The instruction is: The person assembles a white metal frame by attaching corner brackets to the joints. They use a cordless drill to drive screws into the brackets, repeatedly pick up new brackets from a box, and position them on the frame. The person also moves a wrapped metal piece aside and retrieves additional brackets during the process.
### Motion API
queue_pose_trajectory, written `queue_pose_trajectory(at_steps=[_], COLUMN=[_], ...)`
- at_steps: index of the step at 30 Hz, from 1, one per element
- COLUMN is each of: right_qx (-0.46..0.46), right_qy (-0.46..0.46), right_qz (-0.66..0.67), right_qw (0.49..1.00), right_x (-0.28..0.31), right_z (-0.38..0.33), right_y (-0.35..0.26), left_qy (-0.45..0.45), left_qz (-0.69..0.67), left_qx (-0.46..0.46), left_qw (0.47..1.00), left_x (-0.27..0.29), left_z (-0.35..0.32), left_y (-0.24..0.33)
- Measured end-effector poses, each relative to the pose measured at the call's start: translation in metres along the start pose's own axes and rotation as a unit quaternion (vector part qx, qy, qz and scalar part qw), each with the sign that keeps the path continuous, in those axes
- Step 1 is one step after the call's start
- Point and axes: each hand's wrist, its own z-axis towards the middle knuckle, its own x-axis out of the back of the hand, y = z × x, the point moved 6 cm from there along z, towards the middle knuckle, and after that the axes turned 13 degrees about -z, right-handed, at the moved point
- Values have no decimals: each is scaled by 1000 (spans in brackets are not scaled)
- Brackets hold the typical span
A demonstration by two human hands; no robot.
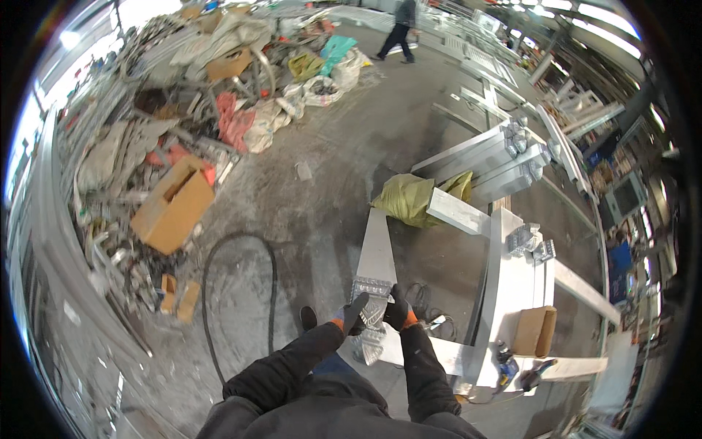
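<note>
A long silver-white post [376,249] stretches away in front of me, its far end by a yellow-green sack [406,199]. At its near end is an ornate silver metal cap [374,287] with raised patterning. My left hand [356,314], in a dark glove with an orange cuff, grips the left side of this end. Gloved the same way, my right hand [397,309] closes on the right side. Some fingers are hidden behind the post end. Just below my hands, another patterned silver piece [371,344] lies by a white beam [428,353].
On the right, a rack carries white posts [504,285], a cardboard box [534,331] and power drills [506,368]. A black hose [208,307] loops over the floor at left. Scrap and sacks pile up beyond a large carton [173,208]. A person [401,33] walks far off.
</note>
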Motion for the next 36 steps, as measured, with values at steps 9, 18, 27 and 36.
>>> queue_pose_trajectory(at_steps=[9,18,27,36], right_qx=[-165,-268,-317,33], right_qy=[455,438,427,811], right_qz=[-493,-336,-47,-86], right_qw=[723,789,845,578], right_x=[93,137,131,40], right_z=[31,56,66,82], right_y=[30,86,91,-201], left_qy=[11,-112,-7,201], left_qz=[-94,-171,147,91], left_qx=[-15,57,-57,-103], left_qw=[995,977,988,970], left_x=[87,174,236,225], left_z=[111,210,231,365], left_y=[205,447,661,807])
